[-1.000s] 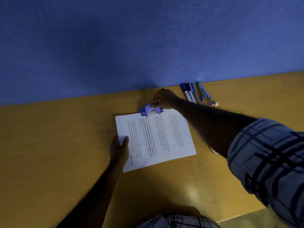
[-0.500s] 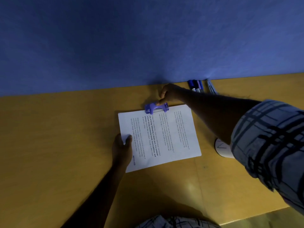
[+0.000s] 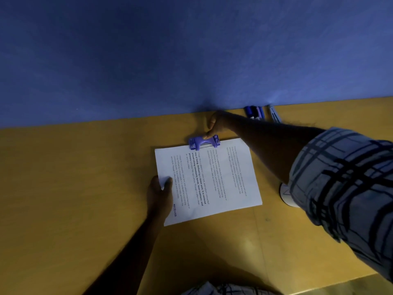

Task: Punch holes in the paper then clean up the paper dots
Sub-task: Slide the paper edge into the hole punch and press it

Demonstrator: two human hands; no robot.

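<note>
- Yellow-brown table (image 3: 85, 188) under a blue wall (image 3: 170, 60) carries everything. The paper (image 3: 212, 179) lies flat near the table's middle, and its far edge sits inside the purple hole punch (image 3: 204, 142), which is closer to the table's far edge.
- Our left hand (image 3: 159, 192) pinches the left border of the sheet, with the thumb on top of it.
- Our right hand (image 3: 217, 124) reaches behind the punch. One fingertip touches its lever and the other fingers are loosely bent, not wrapped around it.
- We judge that the punching step is in hand. To do it well, we should push the sheet fully into the slot with its edge square to the punch. Then we should hold the sheet flat and press straight down on the lever, so the punch does not slide.
- We see no paper dots on the table yet.
- Some markers (image 3: 254, 112) lie at the table's far edge, against the wall.
- A white round thing (image 3: 286, 194) is half hidden under the sleeve, and we cannot tell what it is.
</note>
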